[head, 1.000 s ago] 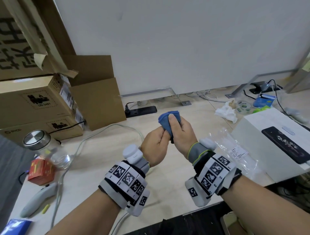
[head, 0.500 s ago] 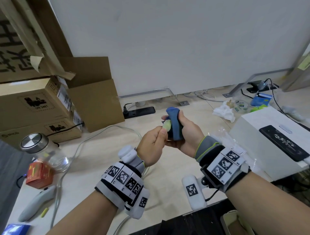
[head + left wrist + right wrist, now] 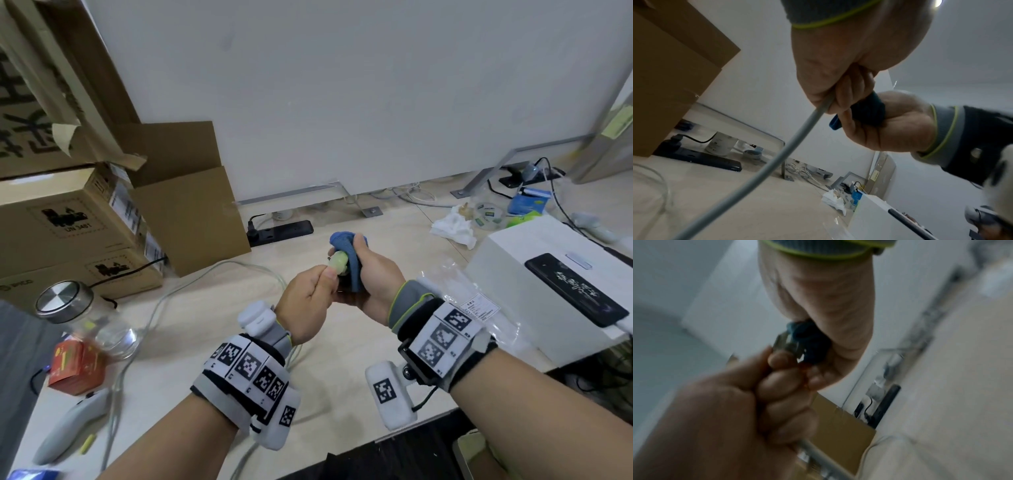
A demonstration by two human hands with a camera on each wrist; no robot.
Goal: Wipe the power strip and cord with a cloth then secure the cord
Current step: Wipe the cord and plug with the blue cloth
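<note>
Your head view is bright, evenly lit and bowed at its edges; your right wrist view is dim and motion-blurred.

a bunched blue cloth (image 3: 352,265) wraps a pale plug (image 3: 337,263) held above the table; its grey cord (image 3: 764,168) trails down to the near left.

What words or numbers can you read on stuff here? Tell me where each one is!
"UN 3481" on the cardboard box at the left.
Large black characters on the top box: cut off, unreadable.
Script on the black panel atop the white box: unreadable.
Plastic bag label: too small.
Orange carton: blurred.
</note>
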